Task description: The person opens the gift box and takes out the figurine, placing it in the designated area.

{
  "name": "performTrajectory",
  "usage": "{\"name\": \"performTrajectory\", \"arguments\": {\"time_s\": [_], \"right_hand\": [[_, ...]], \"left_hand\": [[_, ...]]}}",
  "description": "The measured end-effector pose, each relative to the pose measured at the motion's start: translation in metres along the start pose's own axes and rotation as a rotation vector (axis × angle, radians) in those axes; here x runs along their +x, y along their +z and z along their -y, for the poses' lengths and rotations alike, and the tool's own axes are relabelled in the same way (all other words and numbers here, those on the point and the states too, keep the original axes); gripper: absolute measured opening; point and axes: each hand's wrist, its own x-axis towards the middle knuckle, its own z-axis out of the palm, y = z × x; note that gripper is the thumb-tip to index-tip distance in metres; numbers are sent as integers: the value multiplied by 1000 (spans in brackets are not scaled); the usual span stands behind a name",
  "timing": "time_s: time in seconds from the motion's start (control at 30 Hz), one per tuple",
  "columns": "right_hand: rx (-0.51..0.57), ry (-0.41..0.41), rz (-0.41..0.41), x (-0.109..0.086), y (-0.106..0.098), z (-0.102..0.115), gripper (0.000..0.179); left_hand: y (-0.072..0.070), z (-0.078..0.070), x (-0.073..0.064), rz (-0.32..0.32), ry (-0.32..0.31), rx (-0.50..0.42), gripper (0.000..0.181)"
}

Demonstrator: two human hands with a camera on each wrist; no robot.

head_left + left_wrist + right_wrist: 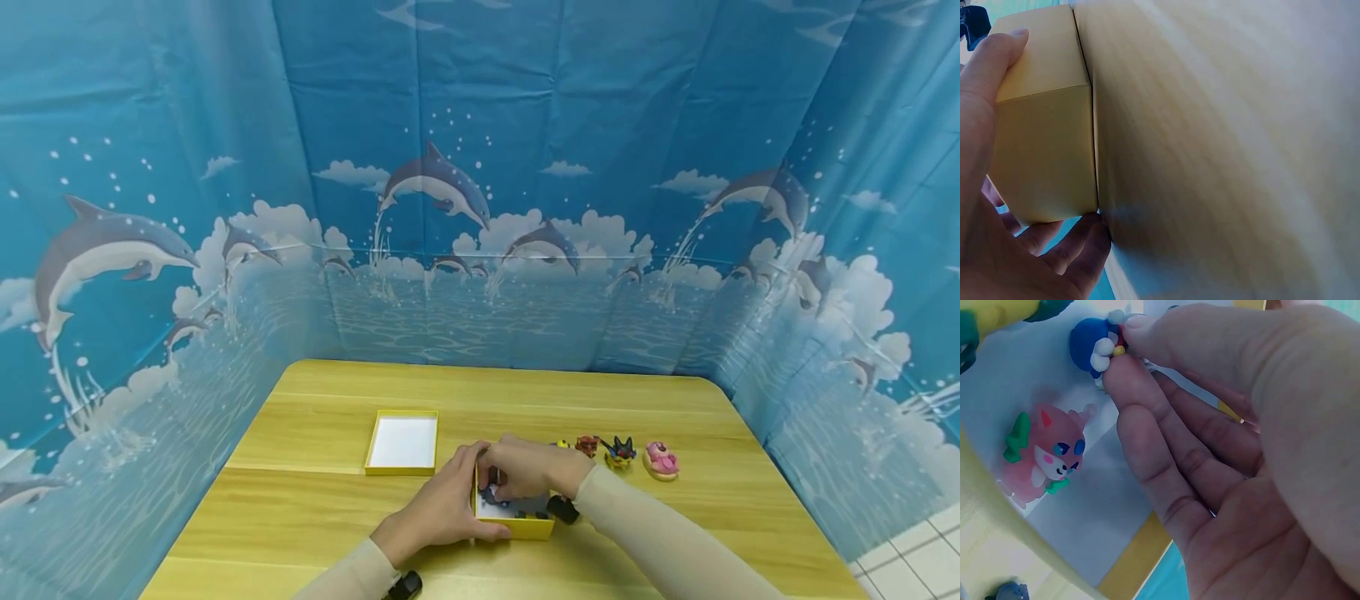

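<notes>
A yellow box [517, 528] with a pale interior stands on the table. My left hand [442, 504] grips its left end; in the left wrist view the thumb lies on one wall of the box [1047, 150] and the fingertips reach the far corner. Inside the box is my right hand [525, 467]. Its thumb and index finger pinch a small blue-and-white figurine [1092, 345], partly hidden by the fingers. A pink figurine [1044, 453] with green pieces lies beside it on the box floor. Part of a yellow-and-green figurine [1004, 317] shows at the upper left of the right wrist view.
A shallow yellow lid [403, 472], white inside, lies left of the box. To the right stand a reddish-brown figurine [587, 446], a black-eared yellow figurine [621, 452] and a pink figurine on a round base [662, 461]. A dolphin-print curtain [480, 317] surrounds the table.
</notes>
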Motion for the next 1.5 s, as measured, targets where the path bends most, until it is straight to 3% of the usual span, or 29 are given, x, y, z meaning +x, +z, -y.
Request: {"name": "performTrajectory", "arguments": {"time_s": [0.53, 1.03, 1.5], "right_hand": [[31, -74, -73, -10, -4, -2, 17], [52, -100, -194, -33, -6, -2, 39], [67, -79, -291, -54, 1, 4, 34]], "left_hand": [[-1, 3, 2, -5, -3, 21, 136], [-1, 4, 4, -18, 7, 32, 133], [2, 2, 2, -7, -12, 30, 136]]}}
